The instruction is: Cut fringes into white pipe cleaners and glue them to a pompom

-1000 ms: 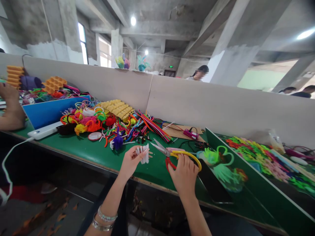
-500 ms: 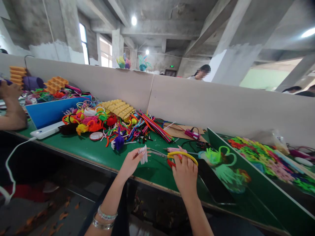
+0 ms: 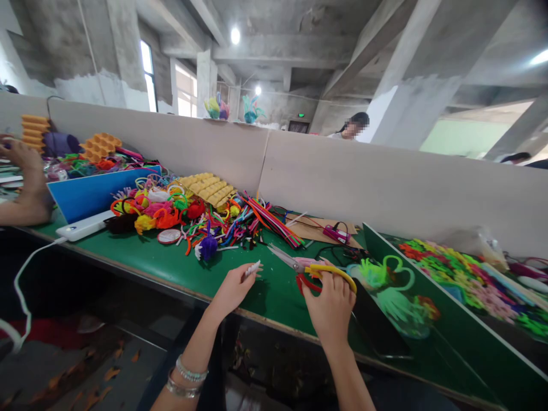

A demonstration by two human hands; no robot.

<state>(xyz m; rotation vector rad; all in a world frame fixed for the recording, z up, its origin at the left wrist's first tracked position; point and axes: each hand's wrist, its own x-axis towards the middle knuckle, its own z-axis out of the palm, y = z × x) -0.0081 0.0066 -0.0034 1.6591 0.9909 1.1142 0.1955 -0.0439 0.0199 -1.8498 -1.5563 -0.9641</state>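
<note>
In the head view, my left hand (image 3: 231, 292) is closed, pinching a small bundle of white pipe cleaner pieces (image 3: 253, 268) between thumb and fingers. Much of the bundle is hidden by the fingers. To its right, my right hand (image 3: 331, 305) grips a pair of scissors (image 3: 286, 258) by its yellow and red handles. The blades point left and up, slightly parted, and stand apart from the white bundle. Behind the scissors a pink tool (image 3: 305, 262) lies on the green tabletop (image 3: 274, 305), partly covered.
A heap of pipe cleaners (image 3: 205, 228) lies at the back left beside a white power strip (image 3: 88, 224). A dark flat tablet (image 3: 381, 328) and green pipe cleaner figures (image 3: 396, 299) sit right, before an upright green divider (image 3: 445, 308). A co-worker's arm (image 3: 29, 182) shows far left.
The scissors have moved right and away from the white bundle, their blades now tilted upward. My left hand has turned, so less of the white pieces shows.
</note>
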